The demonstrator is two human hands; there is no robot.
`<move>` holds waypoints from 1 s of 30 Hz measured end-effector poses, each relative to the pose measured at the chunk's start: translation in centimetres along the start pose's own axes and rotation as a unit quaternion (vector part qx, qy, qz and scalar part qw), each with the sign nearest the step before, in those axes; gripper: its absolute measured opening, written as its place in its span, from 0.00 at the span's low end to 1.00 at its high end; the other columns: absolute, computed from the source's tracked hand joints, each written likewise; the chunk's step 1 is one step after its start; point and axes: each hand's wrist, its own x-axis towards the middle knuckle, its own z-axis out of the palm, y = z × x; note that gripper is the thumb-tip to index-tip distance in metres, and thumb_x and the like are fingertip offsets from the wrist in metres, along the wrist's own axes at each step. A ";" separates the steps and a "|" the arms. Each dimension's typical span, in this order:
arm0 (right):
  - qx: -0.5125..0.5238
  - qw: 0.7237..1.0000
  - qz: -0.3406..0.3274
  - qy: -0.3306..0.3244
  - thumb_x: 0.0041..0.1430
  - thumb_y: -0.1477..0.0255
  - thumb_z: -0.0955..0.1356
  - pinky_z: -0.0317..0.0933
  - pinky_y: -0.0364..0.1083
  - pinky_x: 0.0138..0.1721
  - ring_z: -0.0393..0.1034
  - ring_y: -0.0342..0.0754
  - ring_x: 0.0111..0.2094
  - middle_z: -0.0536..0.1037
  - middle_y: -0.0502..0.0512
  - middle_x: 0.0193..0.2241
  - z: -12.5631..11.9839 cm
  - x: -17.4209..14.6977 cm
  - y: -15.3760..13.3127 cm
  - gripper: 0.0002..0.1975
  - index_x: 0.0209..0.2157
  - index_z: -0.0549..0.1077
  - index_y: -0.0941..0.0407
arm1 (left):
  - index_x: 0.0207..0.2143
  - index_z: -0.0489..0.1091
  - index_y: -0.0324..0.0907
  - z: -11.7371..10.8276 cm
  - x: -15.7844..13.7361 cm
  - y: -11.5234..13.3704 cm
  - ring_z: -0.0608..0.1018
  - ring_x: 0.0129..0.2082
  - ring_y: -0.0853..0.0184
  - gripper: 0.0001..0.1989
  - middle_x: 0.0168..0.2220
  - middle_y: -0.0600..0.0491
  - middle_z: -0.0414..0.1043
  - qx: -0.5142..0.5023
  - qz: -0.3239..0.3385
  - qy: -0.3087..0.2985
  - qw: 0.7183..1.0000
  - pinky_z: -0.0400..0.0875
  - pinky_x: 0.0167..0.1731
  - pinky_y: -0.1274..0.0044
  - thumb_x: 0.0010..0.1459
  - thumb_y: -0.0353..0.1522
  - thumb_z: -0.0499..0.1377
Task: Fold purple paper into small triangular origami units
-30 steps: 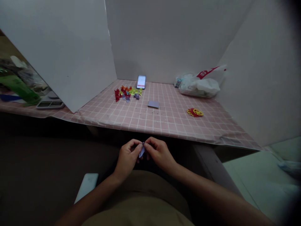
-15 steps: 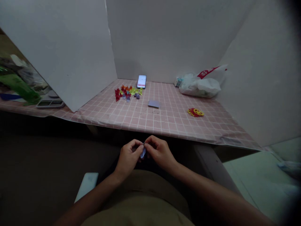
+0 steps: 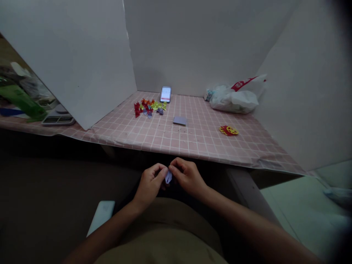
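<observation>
- Two bare human grips: left grip, right grip
- One folded pale-lilac paper piece
- One flat lilac paper block
- One heap of red, orange, yellow and purple folded-paper pieces, too crowded to count
- One pile of flat red-and-yellow cutouts, number unclear
- One lit rectangular phone
- One white plastic bag with red print
- One pink-checked tabletop

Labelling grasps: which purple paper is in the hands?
The folded piece pinched by the left hand and right hand; the flat square and the other purple pieces lie on the table.
</observation>
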 end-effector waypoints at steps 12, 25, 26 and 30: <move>-0.053 0.991 -0.054 0.107 0.63 0.72 0.64 0.55 0.41 0.24 0.62 0.41 0.20 0.68 0.46 0.19 -0.3 -0.4 -0.4 0.09 0.28 0.67 0.56 | 0.50 0.66 0.47 -0.4 -0.7 -1.0 0.76 0.36 0.67 0.16 0.45 0.51 0.70 -0.074 0.130 -0.021 0.989 0.73 0.28 0.78 0.61 0.39 0.60; 0.035 0.991 0.014 0.127 0.62 0.69 0.66 0.59 0.42 0.24 0.67 0.43 0.19 0.73 0.48 0.18 0.8 -1.5 -1.4 0.09 0.28 0.67 0.54 | 0.39 0.70 0.42 0.5 -0.3 -0.5 0.75 0.29 0.68 0.07 0.32 0.54 0.73 -0.011 0.120 0.136 0.983 0.72 0.28 0.78 0.59 0.35 0.61; 0.049 0.992 0.025 0.118 0.62 0.69 0.66 0.59 0.42 0.23 0.67 0.43 0.19 0.73 0.48 0.18 0.8 -1.5 -1.5 0.08 0.28 0.66 0.54 | 0.38 0.70 0.41 0.5 -0.3 -0.4 0.76 0.30 0.68 0.07 0.32 0.53 0.74 -0.022 0.112 0.133 0.984 0.73 0.28 0.78 0.59 0.35 0.61; 0.099 0.989 0.064 0.088 0.62 0.69 0.66 0.60 0.43 0.24 0.69 0.44 0.20 0.73 0.48 0.17 1.1 -1.6 -1.5 0.09 0.27 0.67 0.54 | 0.38 0.71 0.41 0.4 -0.3 -0.1 0.78 0.31 0.66 0.08 0.33 0.53 0.76 -0.032 0.089 0.136 0.986 0.74 0.29 0.77 0.58 0.35 0.62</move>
